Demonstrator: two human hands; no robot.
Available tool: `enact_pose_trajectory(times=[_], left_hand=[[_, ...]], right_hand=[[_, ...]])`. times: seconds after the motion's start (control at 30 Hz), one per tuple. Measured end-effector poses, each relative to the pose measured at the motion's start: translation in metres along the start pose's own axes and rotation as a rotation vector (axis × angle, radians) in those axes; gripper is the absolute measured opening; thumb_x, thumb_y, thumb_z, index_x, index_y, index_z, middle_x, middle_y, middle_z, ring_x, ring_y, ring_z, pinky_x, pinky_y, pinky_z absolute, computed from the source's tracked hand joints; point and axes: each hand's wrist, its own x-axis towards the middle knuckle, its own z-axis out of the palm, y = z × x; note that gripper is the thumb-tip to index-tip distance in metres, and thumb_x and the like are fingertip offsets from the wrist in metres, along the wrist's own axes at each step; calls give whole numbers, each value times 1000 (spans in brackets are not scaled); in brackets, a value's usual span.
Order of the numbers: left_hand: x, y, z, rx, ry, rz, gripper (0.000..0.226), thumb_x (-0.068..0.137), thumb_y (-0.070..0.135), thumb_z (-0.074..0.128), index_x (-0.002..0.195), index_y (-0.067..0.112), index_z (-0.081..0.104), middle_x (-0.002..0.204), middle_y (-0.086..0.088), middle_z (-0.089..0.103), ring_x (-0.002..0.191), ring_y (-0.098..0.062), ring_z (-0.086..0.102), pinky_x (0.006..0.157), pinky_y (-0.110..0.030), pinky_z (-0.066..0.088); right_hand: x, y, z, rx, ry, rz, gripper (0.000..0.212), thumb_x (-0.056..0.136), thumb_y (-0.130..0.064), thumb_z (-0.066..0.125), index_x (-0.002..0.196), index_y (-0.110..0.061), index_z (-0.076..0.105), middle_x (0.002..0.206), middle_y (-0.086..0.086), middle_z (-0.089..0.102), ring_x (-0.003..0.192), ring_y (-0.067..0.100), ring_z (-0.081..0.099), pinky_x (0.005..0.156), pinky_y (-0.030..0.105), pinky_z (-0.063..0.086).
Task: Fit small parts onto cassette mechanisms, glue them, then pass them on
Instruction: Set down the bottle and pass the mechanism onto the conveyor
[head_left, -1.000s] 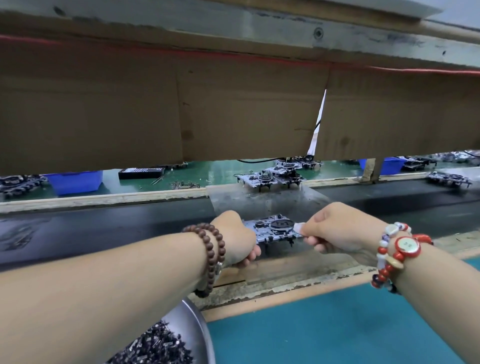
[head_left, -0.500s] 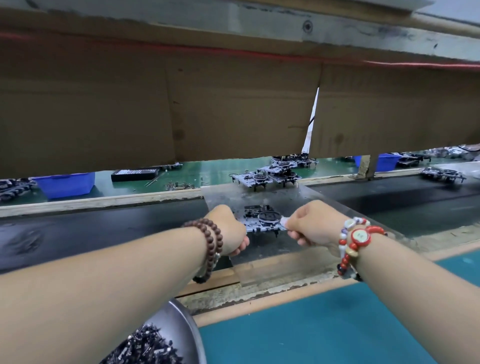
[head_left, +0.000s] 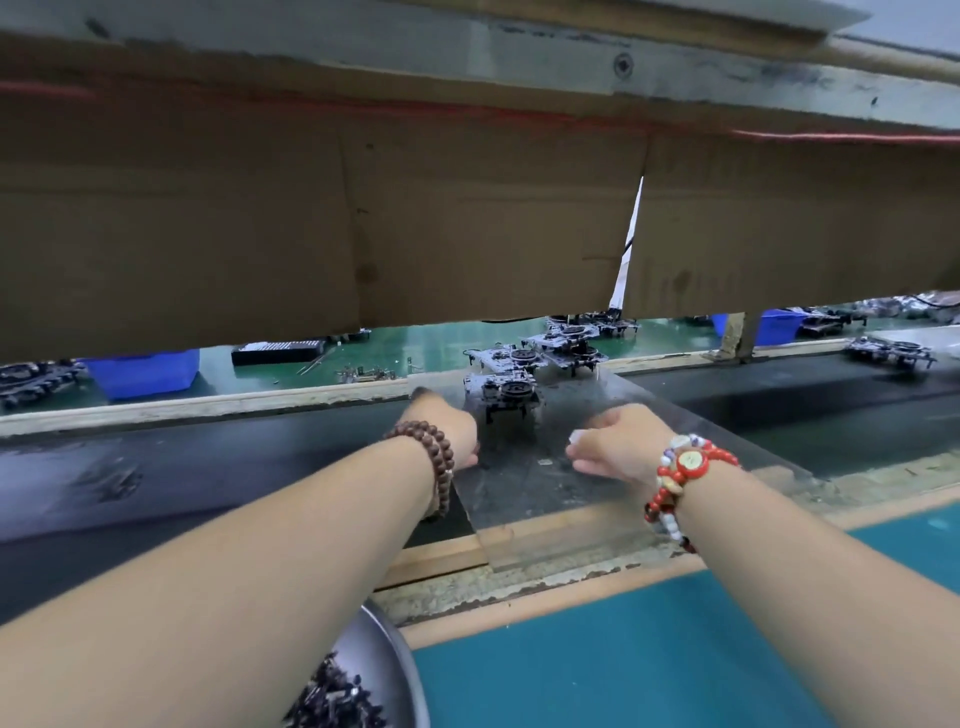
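A cassette mechanism (head_left: 506, 396) stands alone on the far part of a clear plastic plate (head_left: 561, 499) that bridges the black belt (head_left: 208, 467). Neither hand touches it. My left hand (head_left: 451, 435) hovers just left of and nearer than the mechanism, one finger stretched toward the far rail, holding nothing. My right hand (head_left: 621, 441) hangs over the plate's near right side, fingers curled round a small white-tipped tool (head_left: 575, 439); most of the tool is hidden in the fist.
More mechanisms (head_left: 550, 353) stand on the green bench just beyond the plate, and another (head_left: 891, 353) rides the belt at far right. A metal bowl (head_left: 387, 660) of small dark parts sits near my left arm. Low cardboard (head_left: 467, 223) overhangs; blue bins (head_left: 148, 371) behind.
Both hands have let go of the mechanism, which now sits farther out on the plate. My hands have drawn back toward me and apart.
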Motion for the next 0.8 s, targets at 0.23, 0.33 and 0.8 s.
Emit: enact_pose_trajectory(times=[0.23,0.33,0.8], left_hand=[[-66,15,-35,225,38,180,25,93,12,47,117,13,57,91,-4,67,62,-15,57,54,-26,49],[-112,20,-69,265,112,282,18,90,13,49,79,19,63,52,9,59,53,-5,29,49,-19,39],[-296,-59,-224,1269,-319,113,75,79,55,59,141,41,19,149,6,15,136,-20,21,110,-50,23]], right_hand=[[-88,-25,-8,-63,-15,-161,10,88,-4,59,95,-10,63,79,0,59,70,11,59,81,32,54],[-144,-46,-5,-92,-124,-275,7,88,-10,60,84,-10,66,66,-3,60,59,4,55,60,18,52],[-304,-15,-24,-228,-482,-180,42,86,14,43,95,-24,57,102,6,59,80,12,51,62,23,44]])
